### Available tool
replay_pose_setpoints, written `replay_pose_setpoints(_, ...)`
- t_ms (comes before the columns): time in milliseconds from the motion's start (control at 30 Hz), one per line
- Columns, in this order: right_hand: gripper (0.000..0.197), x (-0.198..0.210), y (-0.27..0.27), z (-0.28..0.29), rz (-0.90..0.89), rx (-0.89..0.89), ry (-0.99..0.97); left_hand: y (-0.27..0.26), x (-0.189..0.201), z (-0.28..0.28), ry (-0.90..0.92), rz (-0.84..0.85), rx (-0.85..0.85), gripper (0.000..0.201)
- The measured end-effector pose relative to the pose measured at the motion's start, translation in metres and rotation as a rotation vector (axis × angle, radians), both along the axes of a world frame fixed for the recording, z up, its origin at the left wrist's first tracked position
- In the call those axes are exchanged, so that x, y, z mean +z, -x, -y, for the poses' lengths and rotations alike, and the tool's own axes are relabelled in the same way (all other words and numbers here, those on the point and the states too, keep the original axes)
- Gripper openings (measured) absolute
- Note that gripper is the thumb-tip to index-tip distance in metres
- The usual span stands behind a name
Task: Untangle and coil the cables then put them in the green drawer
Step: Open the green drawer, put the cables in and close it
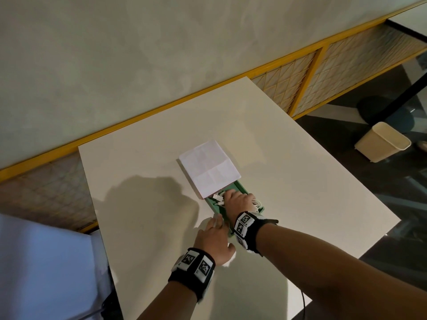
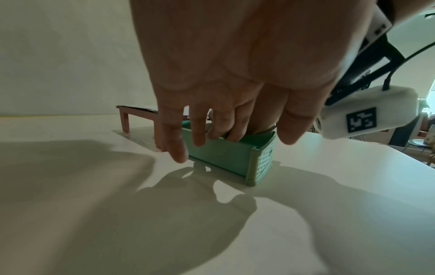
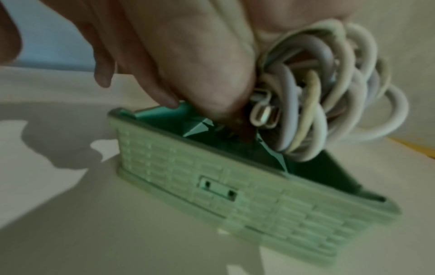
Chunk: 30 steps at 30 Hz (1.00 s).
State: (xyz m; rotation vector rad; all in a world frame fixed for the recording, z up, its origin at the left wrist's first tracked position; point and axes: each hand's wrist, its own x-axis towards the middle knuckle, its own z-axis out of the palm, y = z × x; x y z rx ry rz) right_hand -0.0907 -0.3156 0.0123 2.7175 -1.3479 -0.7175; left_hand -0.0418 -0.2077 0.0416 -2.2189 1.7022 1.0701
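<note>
The green drawer stands pulled out toward me from a small brown-framed cabinet topped with white paper. My right hand reaches into the drawer and grips a coil of white cables at its rim. Loops of the cables show to the right of that hand, and white plugs lie in the drawer to its left. My left hand lies outside the drawer's left front corner. Its fingers are straight, close beside the drawer's side wall.
The white table ends at an edge to the right, with a cream bin on the dark floor beyond. A yellow rail runs along the wall behind. Light blue cloth is at the near left.
</note>
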Motion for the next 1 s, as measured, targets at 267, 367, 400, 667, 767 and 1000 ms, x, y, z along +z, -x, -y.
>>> replay_pose_setpoints(267, 0.052, 0.002, -0.013, 0.002, -0.057, -0.034, -0.024, -0.001, -0.003, 0.000, 0.027, 0.013, -0.013, 0.072)
replay_pose_setpoints(367, 0.047, 0.005, -0.016, 0.004, 0.009, -0.127, -0.059, -0.001, -0.005, 0.000, 0.038, 0.004, -0.013, 0.070)
replay_pose_setpoints(400, 0.045, 0.004, -0.015, 0.004, 0.046, -0.149, -0.060, -0.002, -0.006, 0.000, 0.040, 0.007, -0.023, 0.068)
replay_pose_setpoints(667, 0.043, -0.008, -0.002, 0.007, 0.222, -0.112, -0.049, -0.002, -0.003, 0.002, 0.003, -0.001, -0.024, 0.067)
replay_pose_setpoints(767, 0.040, -0.010, 0.005, 0.009, 0.258, -0.076, -0.064, -0.003, -0.003, 0.002, 0.003, -0.009, -0.029, 0.064)
replay_pose_setpoints(1000, 0.047, -0.018, 0.007, 0.010, 0.308, -0.102, -0.145, -0.004, -0.006, 0.002, 0.020, -0.048, -0.004, 0.062)
